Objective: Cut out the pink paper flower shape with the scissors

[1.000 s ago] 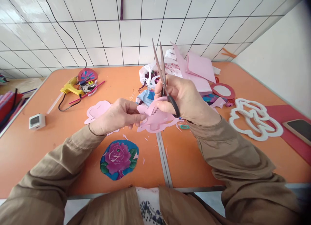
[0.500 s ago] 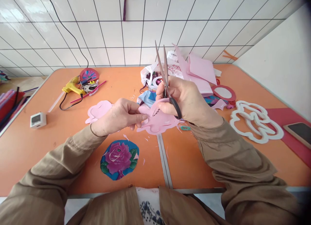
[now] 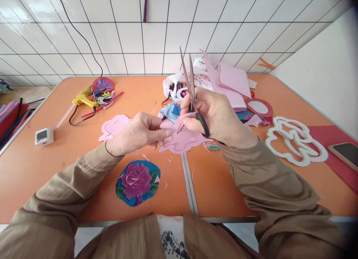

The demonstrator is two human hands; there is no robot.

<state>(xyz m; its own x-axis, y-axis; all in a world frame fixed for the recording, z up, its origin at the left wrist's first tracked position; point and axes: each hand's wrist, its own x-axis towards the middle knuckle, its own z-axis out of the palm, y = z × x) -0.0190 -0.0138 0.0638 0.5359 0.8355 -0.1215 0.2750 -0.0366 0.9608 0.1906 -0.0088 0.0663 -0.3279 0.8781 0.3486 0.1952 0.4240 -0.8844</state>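
Observation:
My left hand (image 3: 137,134) pinches the left edge of a pink foam flower cutout (image 3: 183,140) held above the orange table (image 3: 56,166). My right hand (image 3: 220,117) grips black-handled scissors (image 3: 192,91) whose blades point up and away, slightly parted, and its fingers also touch the cutout's top edge. A second pink cutout (image 3: 113,126) lies on the table behind my left hand. A blue disc with a magenta rose (image 3: 137,182) lies in front of me, with small pink scraps around it.
A yellow glue gun (image 3: 82,98), keys and a round red piece sit at the back left. A white cube (image 3: 44,136) stands at left. Pink sheets and a plastic bag (image 3: 226,82) pile at the back. A white flower outline (image 3: 295,139), red sheet and phone (image 3: 346,152) lie at right.
The view has shifted slightly. Both hands have turned the pink cutout a little; the scissors stay upright in my right hand.

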